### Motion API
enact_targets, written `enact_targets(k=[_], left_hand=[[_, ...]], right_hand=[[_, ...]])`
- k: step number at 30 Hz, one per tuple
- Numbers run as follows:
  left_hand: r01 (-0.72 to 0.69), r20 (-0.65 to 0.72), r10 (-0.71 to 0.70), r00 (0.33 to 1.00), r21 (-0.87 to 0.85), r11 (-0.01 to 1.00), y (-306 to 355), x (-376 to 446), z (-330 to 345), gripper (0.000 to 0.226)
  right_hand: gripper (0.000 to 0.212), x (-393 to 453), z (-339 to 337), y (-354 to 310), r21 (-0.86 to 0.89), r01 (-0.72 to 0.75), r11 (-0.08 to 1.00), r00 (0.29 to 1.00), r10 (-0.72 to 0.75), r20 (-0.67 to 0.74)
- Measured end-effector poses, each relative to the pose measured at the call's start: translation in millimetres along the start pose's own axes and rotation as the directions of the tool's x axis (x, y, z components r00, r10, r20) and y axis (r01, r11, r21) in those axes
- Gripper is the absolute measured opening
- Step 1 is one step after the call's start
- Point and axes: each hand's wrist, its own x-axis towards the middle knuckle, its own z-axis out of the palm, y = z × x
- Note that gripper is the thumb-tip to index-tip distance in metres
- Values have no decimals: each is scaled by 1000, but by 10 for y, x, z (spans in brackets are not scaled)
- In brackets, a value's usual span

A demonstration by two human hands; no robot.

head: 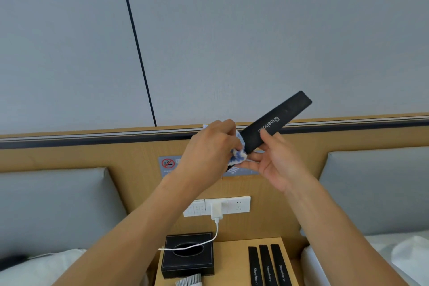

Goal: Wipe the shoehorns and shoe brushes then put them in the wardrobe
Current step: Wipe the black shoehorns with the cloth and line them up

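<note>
A: Grip status?
B: Right hand [276,160] pinches shoehorn [276,121], raised over counter [234,260]. Left hand [209,151] closed on cloth [239,154] at its lower end.
A: Clearance?
B: Open air above; three shoehorns [268,264] near counter's right edge.

Grey wall [232,30], wooden headboard [92,158]

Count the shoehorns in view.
4. One shoehorn is held up in both hands; three shoehorns lie side by side on the nightstand. The frame edge may hide more.
</note>
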Motion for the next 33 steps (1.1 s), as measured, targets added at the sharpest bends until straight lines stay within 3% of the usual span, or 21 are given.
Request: enact_targets(k=[3,9,19,23,28,33], left_hand=[[14,35,-14,999,-14,1000,-113,-181,-16,6],[111,113,-116,987,47,993,-377,-549,-144,23],[79,177,-96,980,101,992,-507,-656,-284,21],[157,123,-165,979,75,985,-426,-604,-191,9],[46,63,-47,997,13,999,-239,-363,-175,3],[133,-22,-134,991,-13,991,-222,-211,-175,8]], right_hand=[[21,21,-40,1,26,45,999,997,-44,-57],[20,83,-96,-94,31,91,995,994,-89,-71],[19,209,21,-51,20,43,999,999,-43,-26],[21,175,142,71,-42,9,999,1000,-7,29],[27,71,299,284,-112,-67,992,987,82,137],[38,-17,301,356,-109,-144,984,963,164,216]])
